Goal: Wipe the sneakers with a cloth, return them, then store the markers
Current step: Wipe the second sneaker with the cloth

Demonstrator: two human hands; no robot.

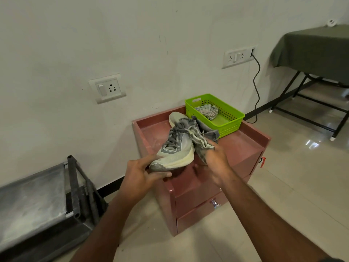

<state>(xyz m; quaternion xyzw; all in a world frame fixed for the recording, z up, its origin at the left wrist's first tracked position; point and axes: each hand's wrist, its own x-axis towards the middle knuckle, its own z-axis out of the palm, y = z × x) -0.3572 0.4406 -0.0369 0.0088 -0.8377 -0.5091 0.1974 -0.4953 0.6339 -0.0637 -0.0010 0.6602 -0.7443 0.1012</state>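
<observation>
L hand (143, 173) pinched grey mesh sneaker's (176, 148) toe to steady it; R hand (215, 163), at 3 o'clock, clutched striped grey cloth (200, 142) against its side for wiping.

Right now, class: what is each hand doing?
Left hand: closed on the toe of a sneaker.
Right hand: closed on a cloth.

A plain room indoors: tiled floor (283, 186), wall sockets (107, 88), small red cabinet (198, 195), cloth-draped table (311, 48).

We see a grey-and-white sneaker (176, 146), a grey striped cloth (201, 143), a lime-green perforated basket (229, 122), and a reddish-brown cabinet (245, 148).
</observation>
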